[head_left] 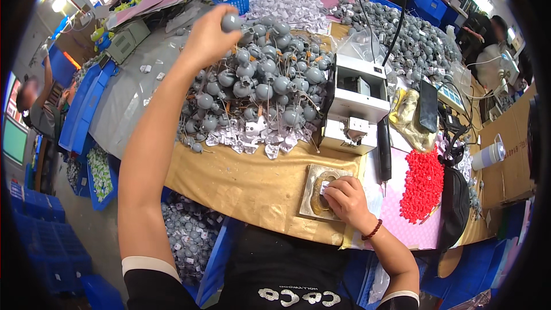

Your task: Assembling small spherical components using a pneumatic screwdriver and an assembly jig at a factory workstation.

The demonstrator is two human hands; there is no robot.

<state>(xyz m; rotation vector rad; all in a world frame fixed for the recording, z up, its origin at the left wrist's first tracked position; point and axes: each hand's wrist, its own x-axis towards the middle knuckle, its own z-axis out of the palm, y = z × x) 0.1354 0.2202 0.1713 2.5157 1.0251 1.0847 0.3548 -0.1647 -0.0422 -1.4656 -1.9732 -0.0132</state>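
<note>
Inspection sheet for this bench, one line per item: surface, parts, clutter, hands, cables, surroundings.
Surface: tan cloth, creased; pink sheet at right.
Job's things: ball pile, grey, with white parts along its near edge; metal block on the cloth.
Clutter: red parts heaped on the pink sheet; phone and black pouch at right.
Left grip: holds a grey ball at the pile's far left.
Right grip: at a white piece in the block; pinch unclear.
Cables: black cable hangs beyond the white machine; ends unclear.
Surroundings: blue bins at left; other people nearby.
</note>
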